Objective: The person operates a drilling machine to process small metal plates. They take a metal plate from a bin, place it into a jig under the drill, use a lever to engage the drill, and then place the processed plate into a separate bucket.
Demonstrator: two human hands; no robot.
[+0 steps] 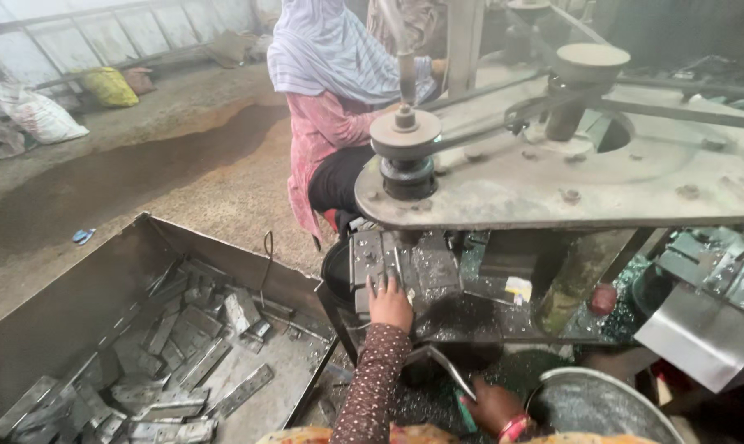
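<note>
My left hand (390, 304), in a brown dotted sleeve, reaches forward under the machine's big steel plate (503, 193). Its fingers lie over the near edge of a flat grey metal piece (380, 259) on the press bed. More grey pieces (434, 263) sit just right of it. My right hand (491, 405), with a red bangle at the wrist, is lower and nearer to me. It is closed around a thin bent metal rod (448, 366) that slants up to the left, towards my left arm.
An open steel bin (84, 304) at the left holds several flat metal pieces (183, 362). A round metal bowl (602, 403) sits by my right hand. Another person (327, 131) in pink with a pale headscarf sits beyond the machine. Pulleys (405, 136) and belts run on top. Sacks (39, 115) lie far left.
</note>
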